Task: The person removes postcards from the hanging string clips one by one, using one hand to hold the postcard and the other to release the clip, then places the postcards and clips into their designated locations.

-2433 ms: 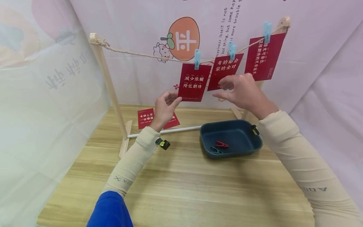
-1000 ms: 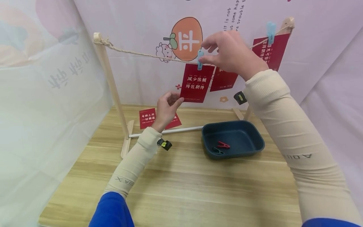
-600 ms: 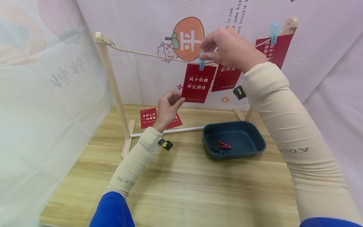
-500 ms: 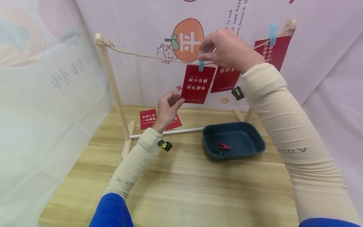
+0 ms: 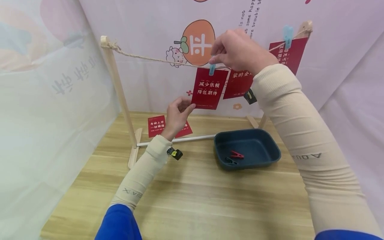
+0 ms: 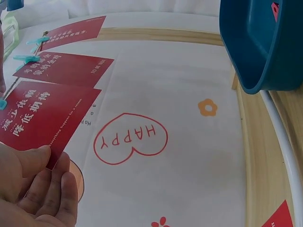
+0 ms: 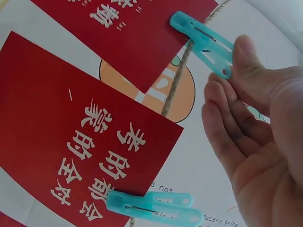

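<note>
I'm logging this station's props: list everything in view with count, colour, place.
Table: 1, wood-toned, below everything
Wooden frame: 1, pale wood, on the table
Rod: 1, white, low across the frame
Twine: 1, tan, high across the frame
Hanging cards: 3, red, on the twine
Light-blue clothespins: 3, light blue, one per hanging card
Lying cards: at least 2, red, on the table
Bin: 1, dark blue, on the table
Red clothespin: 1, red, in the bin
Dark clothespin: 1, greenish, in the bin
Backdrop: 1, printed white, behind the frame
Wrist devices: 2, black, one per wrist
Sleeves: 2, cream and blue, one per arm
Left hand: 1, bare, pinching the leftmost card
Right hand: 1, bare, pinching its clothespin
</note>
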`<action>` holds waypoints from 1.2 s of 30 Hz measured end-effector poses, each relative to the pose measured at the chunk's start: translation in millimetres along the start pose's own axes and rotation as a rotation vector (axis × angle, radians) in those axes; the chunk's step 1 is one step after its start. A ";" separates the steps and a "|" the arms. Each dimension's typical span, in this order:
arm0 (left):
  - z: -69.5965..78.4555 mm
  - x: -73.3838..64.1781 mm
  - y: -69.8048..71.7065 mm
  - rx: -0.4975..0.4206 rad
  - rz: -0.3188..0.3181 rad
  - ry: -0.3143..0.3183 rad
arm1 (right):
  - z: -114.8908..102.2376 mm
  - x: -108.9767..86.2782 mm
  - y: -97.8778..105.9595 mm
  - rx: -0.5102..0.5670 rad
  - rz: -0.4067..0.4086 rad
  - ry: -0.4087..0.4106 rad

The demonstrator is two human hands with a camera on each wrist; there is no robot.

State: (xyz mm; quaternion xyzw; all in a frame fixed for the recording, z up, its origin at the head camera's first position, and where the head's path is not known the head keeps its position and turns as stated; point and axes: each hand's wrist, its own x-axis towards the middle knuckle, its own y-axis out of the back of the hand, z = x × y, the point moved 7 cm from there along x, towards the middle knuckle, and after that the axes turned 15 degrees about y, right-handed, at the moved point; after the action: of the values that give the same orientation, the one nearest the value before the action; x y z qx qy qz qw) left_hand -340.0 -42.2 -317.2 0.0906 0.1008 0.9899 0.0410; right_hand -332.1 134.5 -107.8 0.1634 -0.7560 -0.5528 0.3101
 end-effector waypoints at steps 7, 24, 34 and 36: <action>2.5 -0.5 -1.0 -0.007 -0.002 -0.007 | 0.8 -0.4 2.2 -0.010 0.041 -0.006; -1.2 -0.2 3.7 -0.014 0.011 0.001 | 2.5 -7.9 19.6 -0.068 0.162 -0.004; -2.8 -3.3 4.4 -0.047 0.002 0.020 | -0.8 -13.7 24.6 -0.070 0.155 0.023; -3.2 -4.1 4.3 -0.050 0.000 0.023 | -2.2 -14.5 24.5 -0.070 0.147 0.031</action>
State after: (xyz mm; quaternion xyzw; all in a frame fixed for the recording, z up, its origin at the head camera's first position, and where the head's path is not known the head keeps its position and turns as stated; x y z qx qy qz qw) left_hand -336.8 -47.4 -320.1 0.0782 0.0764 0.9931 0.0420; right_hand -317.4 149.7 -88.6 0.1051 -0.7413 -0.5518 0.3672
